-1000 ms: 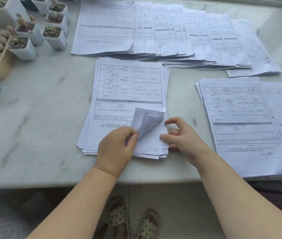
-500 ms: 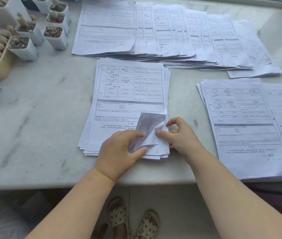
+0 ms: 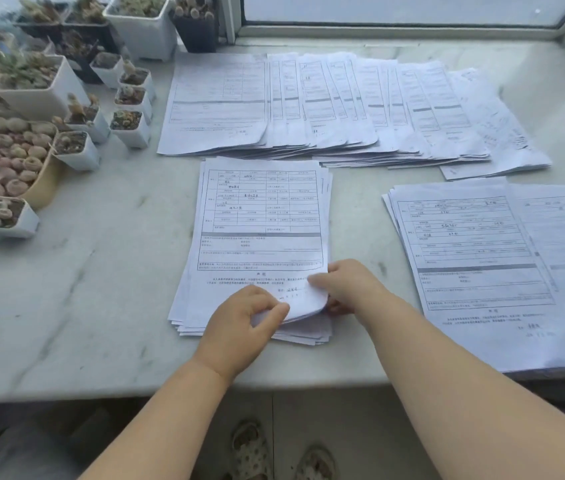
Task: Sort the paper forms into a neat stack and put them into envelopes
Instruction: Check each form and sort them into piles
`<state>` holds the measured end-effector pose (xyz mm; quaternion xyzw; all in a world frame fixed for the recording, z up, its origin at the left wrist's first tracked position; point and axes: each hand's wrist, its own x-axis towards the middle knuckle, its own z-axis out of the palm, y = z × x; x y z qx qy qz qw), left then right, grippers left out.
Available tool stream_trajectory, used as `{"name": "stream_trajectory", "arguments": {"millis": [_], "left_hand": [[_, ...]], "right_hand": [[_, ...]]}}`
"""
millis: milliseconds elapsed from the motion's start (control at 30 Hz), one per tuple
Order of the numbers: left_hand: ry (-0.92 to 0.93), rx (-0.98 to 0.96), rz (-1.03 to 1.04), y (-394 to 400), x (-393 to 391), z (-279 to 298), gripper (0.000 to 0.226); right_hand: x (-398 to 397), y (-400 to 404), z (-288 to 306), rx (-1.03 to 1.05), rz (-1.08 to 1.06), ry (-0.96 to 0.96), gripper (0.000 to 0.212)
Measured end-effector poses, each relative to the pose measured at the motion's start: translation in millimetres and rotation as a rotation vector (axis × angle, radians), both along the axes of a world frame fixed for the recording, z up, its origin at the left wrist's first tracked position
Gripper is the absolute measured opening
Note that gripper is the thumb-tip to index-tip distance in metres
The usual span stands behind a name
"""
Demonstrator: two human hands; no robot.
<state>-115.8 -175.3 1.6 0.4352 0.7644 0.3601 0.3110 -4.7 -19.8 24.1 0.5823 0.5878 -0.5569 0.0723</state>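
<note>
Both hands pinch the middle stack's near-right corner at the bench's front edge: left hand, right hand; its long axis runs away from them.

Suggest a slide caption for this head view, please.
Both hands, left and right, pinch the top form's near corner on the centre stack.
</note>
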Motion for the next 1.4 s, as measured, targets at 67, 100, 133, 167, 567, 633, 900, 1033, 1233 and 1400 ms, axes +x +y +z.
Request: {"name": "stream_trajectory", "arguments": {"millis": [67,100,133,167,567,633,900,1033,1233,1400], "left_hand": [[-0.008,-0.023,0.021,0,2,6,0.023],[-0.012,-0.018,0.053,-1,4,12,0.013],[0.014,0.027,0.097,-4,6,17,0.008],[0.058,0.091,0.145,-3,6,25,0.01],[0.21,0.467,0.199,96,-55,51,0.022],[0.2,0.412,0.195,121,-76,40,0.023],[0.23,0.29,0.1,218,-120,19,0.029],[0.279,0.18,-0.052,272,-111,11,0.033],[0.327,-0.012,-0.069,321,-96,-11,0.06],[0.361,-0.014,-0.069,317,-101,-21,0.036]], "right_hand": [[-2,-8,-4,0.182,0.086,-0.037,0.018],[0,-12,-3,0.251,0.096,-0.018,0.028],[4,-15,2,0.305,0.097,0.014,0.035],[8,-13,6,0.345,0.083,0.063,0.036],[48,159,79,0.263,-0.788,0.593,0.017],[43,194,82,0.294,-0.861,0.617,0.015],[-8,270,64,0.191,-0.951,0.681,0.015],[-45,284,57,0.027,-0.903,0.721,0.01],[-82,299,37,-0.248,-0.75,0.746,0.012],[-88,314,24,-0.268,-0.664,0.657,0.011]]}}
